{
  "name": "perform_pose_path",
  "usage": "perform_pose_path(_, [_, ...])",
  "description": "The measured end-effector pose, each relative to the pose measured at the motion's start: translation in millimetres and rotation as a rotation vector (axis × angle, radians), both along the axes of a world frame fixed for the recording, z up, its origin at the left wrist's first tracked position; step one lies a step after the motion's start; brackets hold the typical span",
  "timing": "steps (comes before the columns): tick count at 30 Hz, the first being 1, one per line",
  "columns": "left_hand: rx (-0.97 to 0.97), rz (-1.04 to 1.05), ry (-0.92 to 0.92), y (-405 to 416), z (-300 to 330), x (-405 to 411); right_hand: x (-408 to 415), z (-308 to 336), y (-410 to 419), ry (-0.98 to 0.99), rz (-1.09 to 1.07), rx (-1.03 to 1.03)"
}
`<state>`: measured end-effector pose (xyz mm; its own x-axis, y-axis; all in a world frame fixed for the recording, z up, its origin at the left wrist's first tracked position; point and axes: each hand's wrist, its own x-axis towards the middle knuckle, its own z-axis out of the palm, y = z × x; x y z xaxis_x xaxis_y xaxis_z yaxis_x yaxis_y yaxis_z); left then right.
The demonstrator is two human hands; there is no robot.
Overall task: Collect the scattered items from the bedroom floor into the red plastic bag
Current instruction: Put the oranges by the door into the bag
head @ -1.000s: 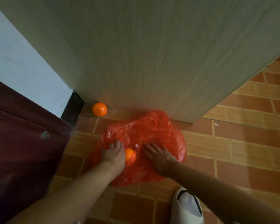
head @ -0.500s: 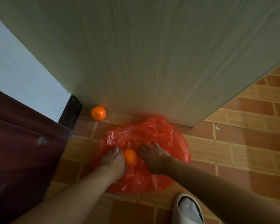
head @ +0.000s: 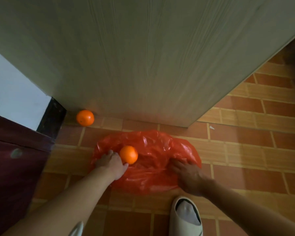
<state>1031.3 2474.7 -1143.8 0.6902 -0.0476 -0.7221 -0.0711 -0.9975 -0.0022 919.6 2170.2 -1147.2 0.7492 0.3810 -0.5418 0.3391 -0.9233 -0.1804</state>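
The red plastic bag lies crumpled on the tiled floor in front of me. My left hand is on its left side and holds an orange against the plastic, thumb beneath the fruit. My right hand grips the bag's right edge with curled fingers. A second orange sits on the floor to the far left, against the foot of the pale wooden panel, apart from both hands.
A tall pale wooden panel stands just behind the bag. Dark maroon furniture fills the left side. My foot in a white slipper is just below the bag. A small white scrap lies on the tiles to the right.
My right hand has moved from the bag's middle to its right edge and taken hold there, spreading the bag wider. The orange in my left hand shows more fully.
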Motion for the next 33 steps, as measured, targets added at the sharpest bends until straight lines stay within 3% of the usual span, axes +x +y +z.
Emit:
perform_pose_path(7, [0.016, -0.084, -0.047, -8.5, 3.1, 2.1, 18.4, 30.0, 57.7, -0.355, 0.301, 0.204])
perform_pose_path(9, [0.04, -0.127, -0.045, -6.5, 2.5, 0.4, 47.2, 31.7, 73.1, -0.341, 0.349, 0.106])
perform_pose_path(13, [0.078, -0.215, -0.021, 0.2, 3.2, -4.5, 107.0, -2.0, 61.0, -0.219, 0.456, -0.279])
perform_pose_path(15, [0.124, -0.287, -0.019, 3.2, 3.4, -7.3, 128.4, -9.6, 41.7, -0.187, 0.392, -0.363])
perform_pose_path(25, [0.112, -0.305, 0.068, 34.9, 6.3, -10.7, 125.0, -38.8, 17.2, 0.005, -0.026, -0.213])
perform_pose_path(33, [-0.21, -0.105, -0.111, 41.6, 27.7, 2.4, 118.6, -4.3, 28.2, -0.246, -0.05, 0.061])
